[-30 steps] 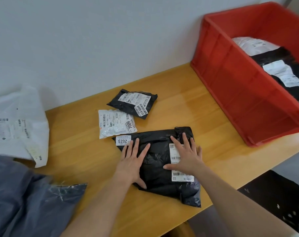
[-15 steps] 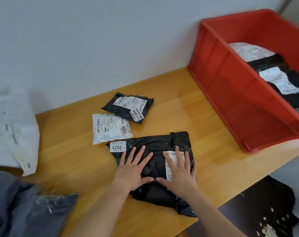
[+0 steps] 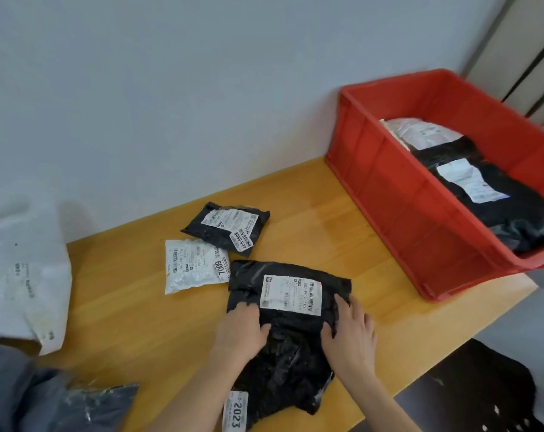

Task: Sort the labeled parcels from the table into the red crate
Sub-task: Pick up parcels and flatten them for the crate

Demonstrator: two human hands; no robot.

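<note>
On the wooden table (image 3: 311, 226), the red crate (image 3: 395, 213) stands far right with parcels inside, well apart from the big black parcel (image 3: 283, 347) at the near edge. Left hand (image 3: 239, 332) and right hand (image 3: 351, 335) grip its sides, fingers curled. Beyond lie a small white parcel (image 3: 193, 266) and small black parcel (image 3: 227, 227).
</note>
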